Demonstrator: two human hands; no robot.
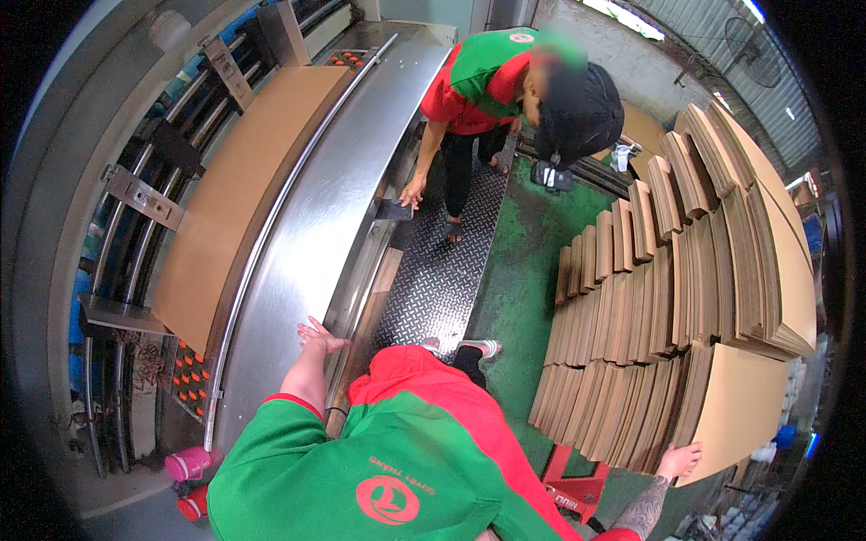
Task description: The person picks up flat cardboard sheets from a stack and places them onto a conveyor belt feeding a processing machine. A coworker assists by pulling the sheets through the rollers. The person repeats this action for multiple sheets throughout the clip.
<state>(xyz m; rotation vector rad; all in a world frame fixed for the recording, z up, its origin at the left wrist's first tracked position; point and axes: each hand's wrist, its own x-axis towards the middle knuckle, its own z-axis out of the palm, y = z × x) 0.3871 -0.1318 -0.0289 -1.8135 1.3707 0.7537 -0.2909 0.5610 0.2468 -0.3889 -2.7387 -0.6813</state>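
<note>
fingers of left hand (321, 337) spread loose on metal table (298, 221) at left, right hand (682, 461) touching near lower edge of tall cardboard stack (672, 288) at right, can't tell if gripping, and an uneven tug could topple it

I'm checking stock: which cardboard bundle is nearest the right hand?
The bottom row's rightmost bundle: the right hand is at its edge; others lie left or above.
</note>
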